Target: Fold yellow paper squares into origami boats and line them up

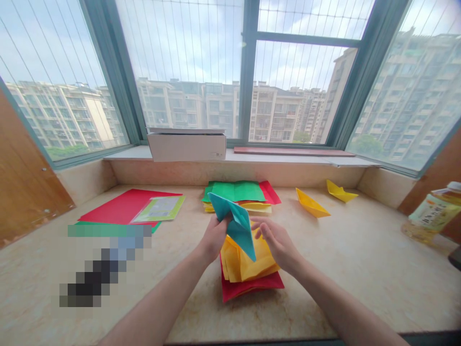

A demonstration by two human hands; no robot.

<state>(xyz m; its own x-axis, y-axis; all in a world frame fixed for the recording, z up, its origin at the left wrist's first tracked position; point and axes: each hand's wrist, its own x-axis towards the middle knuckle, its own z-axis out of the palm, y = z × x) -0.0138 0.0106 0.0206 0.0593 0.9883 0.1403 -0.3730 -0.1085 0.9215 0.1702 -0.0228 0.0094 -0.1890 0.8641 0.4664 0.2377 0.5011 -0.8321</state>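
Observation:
A blue folded paper boat (236,223) is held up above the counter in my left hand (215,239). Its pointed ends face the upper left and the lower right, and my left fingers are partly hidden behind it. Close to its right side is my right hand (277,240), with fingers bent and apart and nothing seen in them. Beneath both hands lies a pile of creased yellow paper (252,264) on top of red paper (252,287). Two yellow paper boats (312,204) rest farther back on the right.
Folded green paper (236,191) lies over yellow and red sheets near the back wall. Red sheets (115,204) and a clear-fronted packet (160,208) lie at left. A bottle (435,211) stands at the right edge. A white box (187,146) sits on the windowsill.

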